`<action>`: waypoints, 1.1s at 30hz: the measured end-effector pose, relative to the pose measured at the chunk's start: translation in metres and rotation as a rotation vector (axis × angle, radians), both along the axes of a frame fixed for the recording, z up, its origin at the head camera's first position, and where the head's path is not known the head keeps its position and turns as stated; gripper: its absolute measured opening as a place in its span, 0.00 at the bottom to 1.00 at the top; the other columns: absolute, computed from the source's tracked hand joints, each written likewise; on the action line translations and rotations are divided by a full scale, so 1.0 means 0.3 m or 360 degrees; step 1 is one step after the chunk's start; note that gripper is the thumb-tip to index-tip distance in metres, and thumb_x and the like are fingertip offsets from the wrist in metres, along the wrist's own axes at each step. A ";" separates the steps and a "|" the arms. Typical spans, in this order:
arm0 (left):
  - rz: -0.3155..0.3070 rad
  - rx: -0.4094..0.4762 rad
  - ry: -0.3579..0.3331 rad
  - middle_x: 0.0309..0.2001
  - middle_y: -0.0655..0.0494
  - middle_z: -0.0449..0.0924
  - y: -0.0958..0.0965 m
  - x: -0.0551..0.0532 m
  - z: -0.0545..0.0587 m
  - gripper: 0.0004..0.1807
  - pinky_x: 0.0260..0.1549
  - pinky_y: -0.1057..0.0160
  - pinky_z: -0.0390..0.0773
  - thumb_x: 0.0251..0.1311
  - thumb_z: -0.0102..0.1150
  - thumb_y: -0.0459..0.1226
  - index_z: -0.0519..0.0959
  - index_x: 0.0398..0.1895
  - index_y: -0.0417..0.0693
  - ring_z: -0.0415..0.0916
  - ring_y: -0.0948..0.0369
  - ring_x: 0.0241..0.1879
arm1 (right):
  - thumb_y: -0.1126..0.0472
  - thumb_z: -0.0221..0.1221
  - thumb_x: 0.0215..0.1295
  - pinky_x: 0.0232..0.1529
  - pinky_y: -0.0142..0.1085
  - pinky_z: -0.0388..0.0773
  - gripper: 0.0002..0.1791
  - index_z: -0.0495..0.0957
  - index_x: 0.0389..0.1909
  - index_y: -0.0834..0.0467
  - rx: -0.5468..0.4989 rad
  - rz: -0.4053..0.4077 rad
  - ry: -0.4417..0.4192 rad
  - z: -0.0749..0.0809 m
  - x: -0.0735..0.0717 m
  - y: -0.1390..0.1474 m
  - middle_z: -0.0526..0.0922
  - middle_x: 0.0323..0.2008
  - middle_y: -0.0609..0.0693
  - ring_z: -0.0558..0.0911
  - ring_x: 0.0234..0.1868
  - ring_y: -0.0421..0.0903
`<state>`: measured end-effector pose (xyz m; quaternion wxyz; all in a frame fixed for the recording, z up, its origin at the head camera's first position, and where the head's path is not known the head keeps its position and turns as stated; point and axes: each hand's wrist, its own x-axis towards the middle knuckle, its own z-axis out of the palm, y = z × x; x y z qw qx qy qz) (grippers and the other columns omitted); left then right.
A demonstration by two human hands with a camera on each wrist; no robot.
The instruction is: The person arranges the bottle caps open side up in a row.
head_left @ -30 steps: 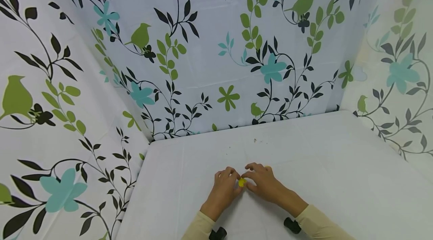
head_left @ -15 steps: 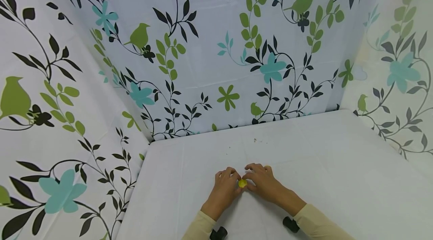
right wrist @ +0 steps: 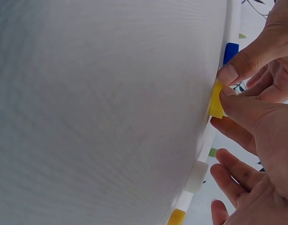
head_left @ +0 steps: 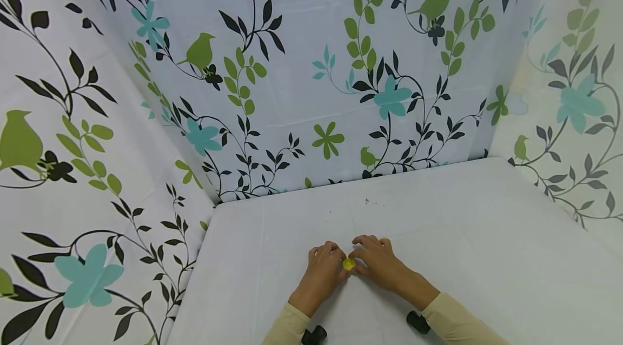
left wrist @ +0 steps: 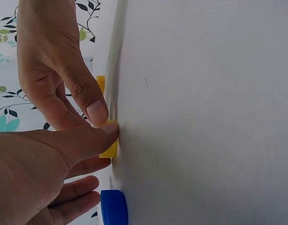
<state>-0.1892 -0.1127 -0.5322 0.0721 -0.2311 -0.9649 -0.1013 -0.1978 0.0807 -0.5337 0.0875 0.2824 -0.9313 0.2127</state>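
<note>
A small round yellow bottle cap [head_left: 349, 264] is on the white table between my two hands. My left hand [head_left: 321, 273] has its thumb and forefinger on the cap's left side. From the other side my right hand [head_left: 382, 265] pinches it with thumb and forefinger. Both thumbs meet at the yellow cap [left wrist: 109, 150] in the left wrist view. Beside my left fingers stands a blue cap [left wrist: 114, 207], hidden in the head view. Near my right hand's outer fingers are a white cap [right wrist: 197, 176] and an orange-yellow cap [right wrist: 176, 217].
A white cloth covers the table [head_left: 438, 215]. Tiny brown specks [head_left: 367, 201] lie toward the back. Patterned curtains [head_left: 292, 91] enclose the back and both sides. Two black cylindrical things [head_left: 314, 335] sit by the wrists, one at each sleeve.
The yellow cap has gone from an uneven, angled outline to a round one, slightly nearer the person. Both hands stay almost in the same place.
</note>
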 end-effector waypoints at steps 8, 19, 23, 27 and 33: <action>-0.0006 0.0034 -0.0074 0.54 0.54 0.78 -0.002 0.003 0.003 0.19 0.63 0.44 0.72 0.62 0.76 0.50 0.85 0.49 0.50 0.79 0.52 0.58 | 0.51 0.74 0.64 0.55 0.58 0.69 0.19 0.88 0.53 0.53 -0.0032 -0.0055 -0.0073 0.018 -0.006 0.027 0.80 0.63 0.55 0.77 0.66 0.57; 0.0036 0.0074 -0.0100 0.57 0.53 0.78 -0.001 -0.005 0.019 0.23 0.65 0.43 0.72 0.63 0.75 0.50 0.82 0.55 0.50 0.78 0.52 0.61 | 0.51 0.76 0.62 0.55 0.59 0.72 0.25 0.85 0.58 0.54 0.0012 -0.0232 -0.0046 0.058 -0.080 0.106 0.80 0.64 0.57 0.76 0.66 0.59; 0.0030 0.0085 -0.0075 0.57 0.53 0.78 -0.001 -0.009 0.022 0.23 0.65 0.44 0.72 0.63 0.75 0.50 0.82 0.55 0.50 0.78 0.52 0.61 | 0.51 0.75 0.63 0.57 0.60 0.71 0.23 0.86 0.56 0.54 0.0038 -0.0220 -0.0097 0.055 -0.091 0.108 0.80 0.64 0.57 0.75 0.67 0.59; 0.0025 0.0091 -0.0058 0.56 0.54 0.78 0.000 -0.012 0.019 0.22 0.63 0.45 0.73 0.62 0.76 0.50 0.83 0.54 0.51 0.79 0.53 0.60 | 0.53 0.75 0.63 0.59 0.64 0.70 0.19 0.87 0.52 0.55 0.0038 -0.0224 -0.0130 0.051 -0.094 0.099 0.80 0.63 0.58 0.75 0.67 0.60; 0.0023 0.0109 -0.0090 0.55 0.54 0.79 0.006 -0.013 0.023 0.21 0.64 0.45 0.73 0.62 0.76 0.49 0.83 0.53 0.51 0.78 0.54 0.60 | 0.54 0.75 0.63 0.61 0.65 0.70 0.16 0.88 0.49 0.54 0.0094 -0.0257 -0.0149 0.041 -0.096 0.086 0.81 0.62 0.58 0.76 0.66 0.61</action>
